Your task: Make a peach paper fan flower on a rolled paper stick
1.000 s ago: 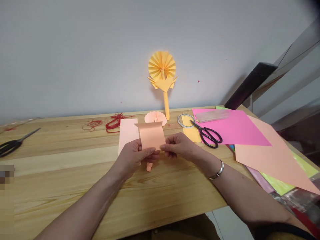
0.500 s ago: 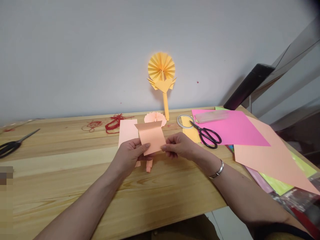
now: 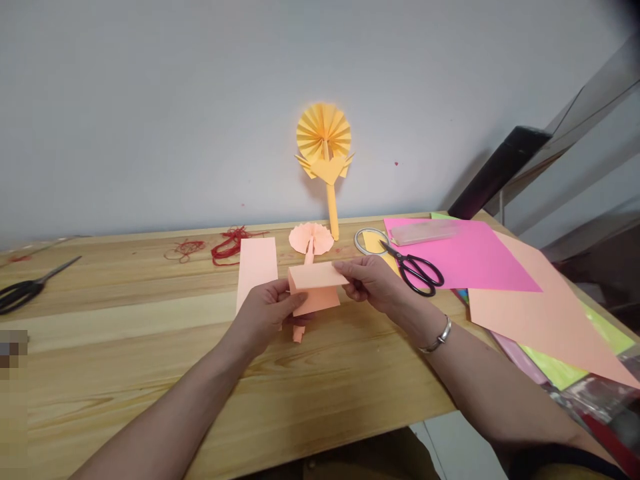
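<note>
Between my hands, above the table, is a small peach paper sheet (image 3: 320,297) with its upper part folded over toward me. My left hand (image 3: 267,308) pinches its left edge, thumb on the front. The fingertips of my right hand (image 3: 367,279) pinch the right end of the folded flap. Behind the sheet lies a peach paper fan (image 3: 311,239) with a rolled paper handle, its middle hidden by the sheet. A pale peach paper strip (image 3: 257,270) lies flat just left of it, partly covered by my left hand.
A yellow paper fan (image 3: 324,133) leans on the wall. Black scissors (image 3: 420,273), a tape roll (image 3: 371,241) and pink paper (image 3: 480,260) lie at right, above larger peach paper (image 3: 540,320). Red string (image 3: 235,245) and other scissors (image 3: 25,290) are at left.
The sheet's upper part has come down toward me into a larger fold. My right hand has shifted up and right to the flap's end; more of the peach fan shows.
</note>
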`<state>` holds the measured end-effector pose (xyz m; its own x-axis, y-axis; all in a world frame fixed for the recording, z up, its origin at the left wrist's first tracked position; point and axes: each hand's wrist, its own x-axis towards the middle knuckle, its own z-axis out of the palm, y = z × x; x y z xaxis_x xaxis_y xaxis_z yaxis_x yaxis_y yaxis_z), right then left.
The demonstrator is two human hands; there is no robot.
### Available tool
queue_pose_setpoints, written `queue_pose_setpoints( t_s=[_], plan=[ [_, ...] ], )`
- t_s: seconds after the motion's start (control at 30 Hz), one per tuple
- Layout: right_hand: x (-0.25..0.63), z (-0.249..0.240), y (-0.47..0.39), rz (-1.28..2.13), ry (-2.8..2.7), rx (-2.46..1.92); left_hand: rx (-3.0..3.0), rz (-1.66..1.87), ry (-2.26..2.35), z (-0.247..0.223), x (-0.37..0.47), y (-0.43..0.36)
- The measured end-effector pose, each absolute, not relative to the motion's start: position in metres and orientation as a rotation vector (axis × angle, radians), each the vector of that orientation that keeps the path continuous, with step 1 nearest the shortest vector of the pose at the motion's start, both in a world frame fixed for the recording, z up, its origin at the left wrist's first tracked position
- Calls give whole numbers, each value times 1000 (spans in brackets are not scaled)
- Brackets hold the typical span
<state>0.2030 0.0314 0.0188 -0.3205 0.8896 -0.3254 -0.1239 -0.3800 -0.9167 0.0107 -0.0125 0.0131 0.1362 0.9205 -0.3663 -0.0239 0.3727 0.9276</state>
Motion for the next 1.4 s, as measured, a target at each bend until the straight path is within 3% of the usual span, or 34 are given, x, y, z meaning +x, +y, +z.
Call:
queue_pose_setpoints(
  t_s=[0.5, 1.4],
  plan=[
    [200, 20, 29, 1639, -1351, -1368, 1010, 820, 1233, 24, 15, -15],
    [201, 6, 32, 1478, -1541, -1355, 937, 851, 1274, 20, 14, -13]
  ],
)
